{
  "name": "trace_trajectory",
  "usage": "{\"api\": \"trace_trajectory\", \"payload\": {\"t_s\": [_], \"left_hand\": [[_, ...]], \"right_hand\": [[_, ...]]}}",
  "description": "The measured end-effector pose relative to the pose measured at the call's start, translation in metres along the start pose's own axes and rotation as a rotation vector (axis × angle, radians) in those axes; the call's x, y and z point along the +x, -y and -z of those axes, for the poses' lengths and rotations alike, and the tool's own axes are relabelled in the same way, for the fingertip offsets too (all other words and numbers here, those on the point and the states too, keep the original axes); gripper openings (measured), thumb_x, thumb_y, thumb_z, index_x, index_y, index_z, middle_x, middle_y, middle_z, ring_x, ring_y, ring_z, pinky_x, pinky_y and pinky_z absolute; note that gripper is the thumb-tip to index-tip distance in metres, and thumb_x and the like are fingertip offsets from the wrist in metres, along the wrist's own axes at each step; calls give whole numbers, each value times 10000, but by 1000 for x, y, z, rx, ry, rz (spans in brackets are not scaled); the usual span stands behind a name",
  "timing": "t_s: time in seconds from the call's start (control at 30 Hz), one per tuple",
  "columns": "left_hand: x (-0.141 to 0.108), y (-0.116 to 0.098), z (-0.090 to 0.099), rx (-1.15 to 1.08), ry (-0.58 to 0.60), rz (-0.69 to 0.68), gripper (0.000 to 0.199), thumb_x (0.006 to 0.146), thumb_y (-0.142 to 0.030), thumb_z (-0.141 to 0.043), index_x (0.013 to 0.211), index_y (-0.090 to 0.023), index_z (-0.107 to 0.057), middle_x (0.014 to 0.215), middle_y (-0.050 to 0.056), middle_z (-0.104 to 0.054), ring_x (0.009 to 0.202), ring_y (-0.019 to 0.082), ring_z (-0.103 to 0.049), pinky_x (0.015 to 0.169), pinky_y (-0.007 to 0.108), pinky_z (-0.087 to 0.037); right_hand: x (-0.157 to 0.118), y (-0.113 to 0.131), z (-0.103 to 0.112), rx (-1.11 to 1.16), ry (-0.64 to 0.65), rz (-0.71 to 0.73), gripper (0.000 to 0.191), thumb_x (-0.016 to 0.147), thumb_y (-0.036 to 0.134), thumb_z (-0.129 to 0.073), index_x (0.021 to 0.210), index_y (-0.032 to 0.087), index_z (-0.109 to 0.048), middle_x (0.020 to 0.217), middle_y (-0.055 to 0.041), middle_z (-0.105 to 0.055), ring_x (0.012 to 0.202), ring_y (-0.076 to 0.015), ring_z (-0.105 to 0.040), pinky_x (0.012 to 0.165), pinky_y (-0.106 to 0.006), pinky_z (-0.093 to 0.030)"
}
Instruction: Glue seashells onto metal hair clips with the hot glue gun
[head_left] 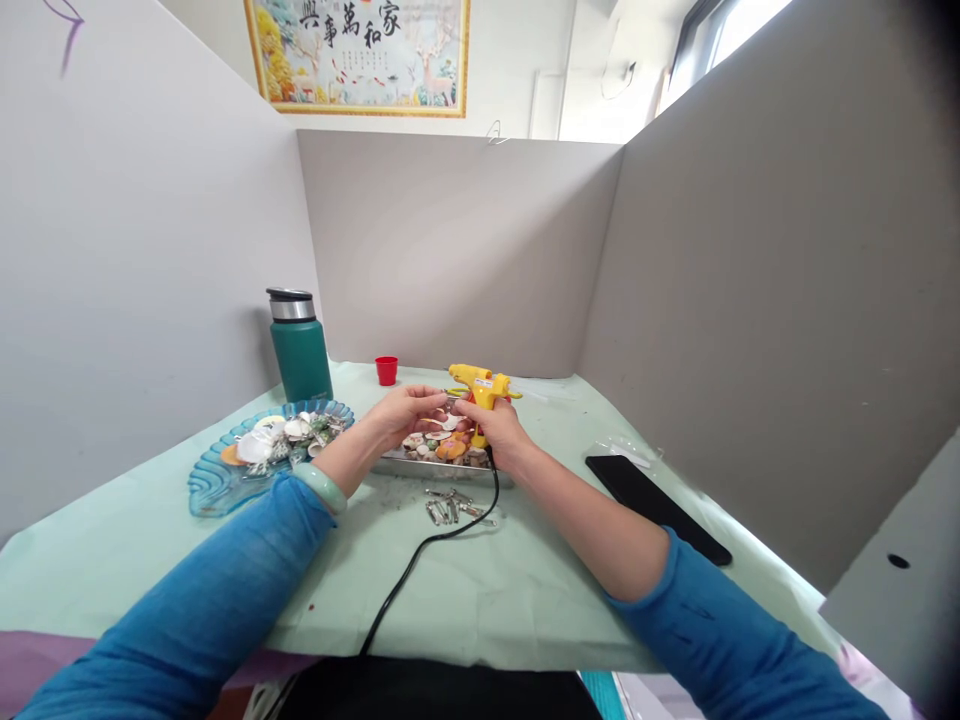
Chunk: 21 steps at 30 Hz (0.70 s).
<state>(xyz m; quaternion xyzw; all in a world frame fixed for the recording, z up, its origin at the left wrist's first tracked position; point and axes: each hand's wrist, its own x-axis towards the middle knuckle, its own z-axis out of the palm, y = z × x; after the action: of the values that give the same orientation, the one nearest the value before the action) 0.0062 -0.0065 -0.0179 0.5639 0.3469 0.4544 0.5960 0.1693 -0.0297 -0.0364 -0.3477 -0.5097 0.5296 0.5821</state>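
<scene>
My left hand (411,412) is closed in a pinch over the tray, its fingertips together on something small that I cannot make out. My right hand (504,430) is wrapped round a yellow hot glue gun (484,386), its nozzle to the left and a black cord running down from the handle. The thumb and fingers of that hand come close to the left fingertips. Below both hands, a metal tray (427,468) holds shells and an orange flower-like piece (452,447). Several small silver metal clips or pins (450,508) lie on the table in front of the tray.
A blue scalloped dish (214,485) with shells (292,435) stands left, before a green bottle (301,350). A red cup (386,371) is at the back. A black phone-like slab (652,505) and clear plastic (626,450) lie right. Grey partitions (465,240) surround the table.
</scene>
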Motion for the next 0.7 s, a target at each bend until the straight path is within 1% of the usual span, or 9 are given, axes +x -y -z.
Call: {"api": "trace_trajectory", "payload": {"t_s": [0.1, 0.17, 0.27, 0.33, 0.5, 0.7], "left_hand": [[1, -5, 9, -58, -89, -17, 87, 724, -130, -694, 775, -103, -629, 753, 51, -663, 601, 98, -626, 581, 221, -539], [1, -10, 13, -92, -151, -26, 57, 734, -96, -673, 763, -92, -623, 703, 40, -649, 541, 81, -603, 555, 206, -536], [2, -15, 18, -139, -198, -30, 39, 749, -83, -653, 774, -86, -623, 655, 24, -631, 468, 63, -562, 491, 191, -520], [2, -16, 19, -182, -213, -23, 43, 751, -88, -653, 778, -94, -620, 650, 19, -632, 445, 59, -548, 466, 186, -512], [4, -16, 24, -285, -238, 8, 57, 754, -97, -655, 789, -118, -615, 631, 8, -634, 440, 65, -554, 474, 190, -518], [4, -16, 26, -305, -187, 21, 73, 749, -53, -634, 784, -112, -607, 599, 7, -621, 432, 65, -545, 455, 182, -504]], "right_hand": [[2, 3, 6, -93, 17, 37, 214, 740, 312, -665, 857, 185, -537, 753, -8, -655, 487, -87, -575, 381, -176, -443], [3, 4, 10, -167, 42, 51, 247, 747, 369, -664, 864, 186, -547, 734, -16, -665, 475, -93, -578, 383, -185, -446], [4, 3, 14, -204, 117, 72, 275, 734, 408, -673, 855, 191, -555, 693, -7, -661, 457, -92, -568, 376, -190, -443], [4, 2, 14, -184, 164, 84, 283, 721, 413, -682, 850, 197, -554, 671, 3, -653, 442, -89, -554, 370, -195, -438], [2, 1, 13, -140, 240, 97, 280, 712, 410, -688, 833, 197, -552, 674, -3, -656, 435, -87, -534, 378, -211, -443], [-1, 0, 14, -164, 312, 151, 255, 726, 402, -680, 818, 188, -575, 654, -6, -645, 431, -85, -518, 387, -214, -437]]}}
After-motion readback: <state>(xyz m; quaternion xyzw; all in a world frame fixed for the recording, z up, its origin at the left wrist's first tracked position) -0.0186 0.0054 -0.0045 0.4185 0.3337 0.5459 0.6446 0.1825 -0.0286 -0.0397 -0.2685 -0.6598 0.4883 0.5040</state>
